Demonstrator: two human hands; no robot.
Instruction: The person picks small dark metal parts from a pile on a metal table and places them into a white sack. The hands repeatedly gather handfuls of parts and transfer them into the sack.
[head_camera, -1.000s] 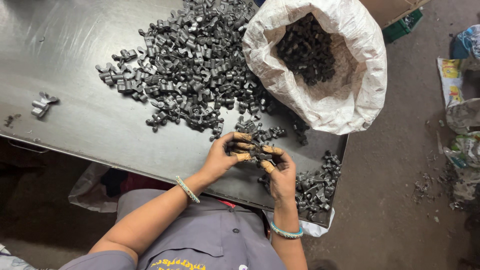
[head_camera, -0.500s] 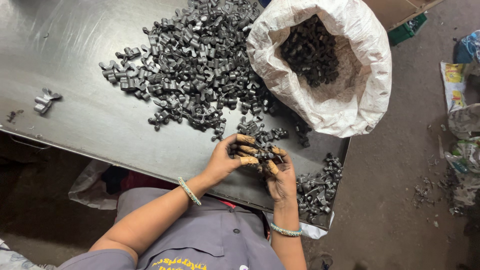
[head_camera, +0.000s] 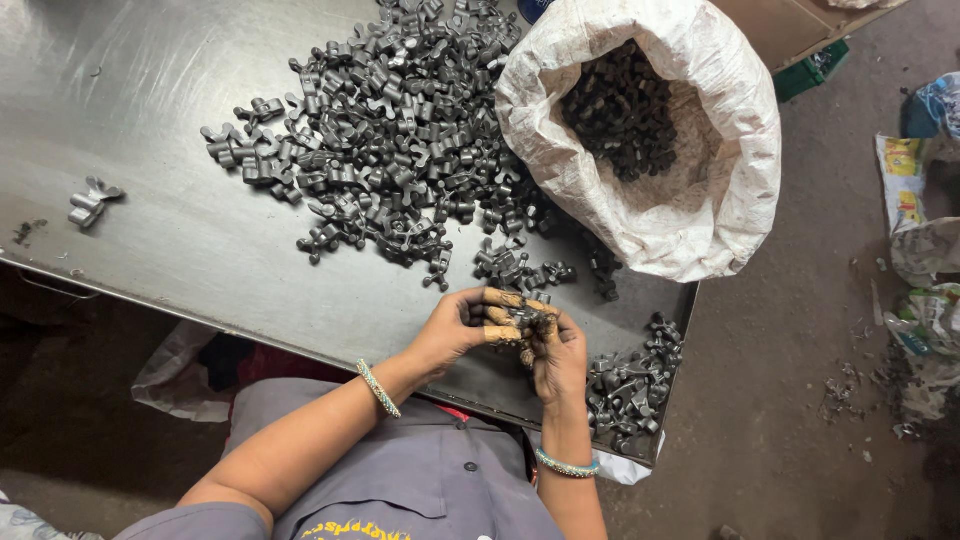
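My left hand (head_camera: 455, 327) and my right hand (head_camera: 558, 352) meet over the near edge of a steel table (head_camera: 150, 220). Both close around a small dark metal part (head_camera: 530, 318) held between the fingertips, which are wrapped in tan tape. A big heap of dark forged metal parts (head_camera: 390, 130) lies just beyond the hands. A smaller pile of the same parts (head_camera: 630, 380) sits at the table's near right corner, beside my right wrist.
A white woven sack (head_camera: 720, 170), open and part full of dark parts, stands at the table's right end. Two lighter parts (head_camera: 90, 202) lie alone at far left. Papers and plastic scraps (head_camera: 925, 250) litter the floor on the right.
The hands stay together at the table edge, fingers shifting slightly on the part they hold. The view has moved a little.
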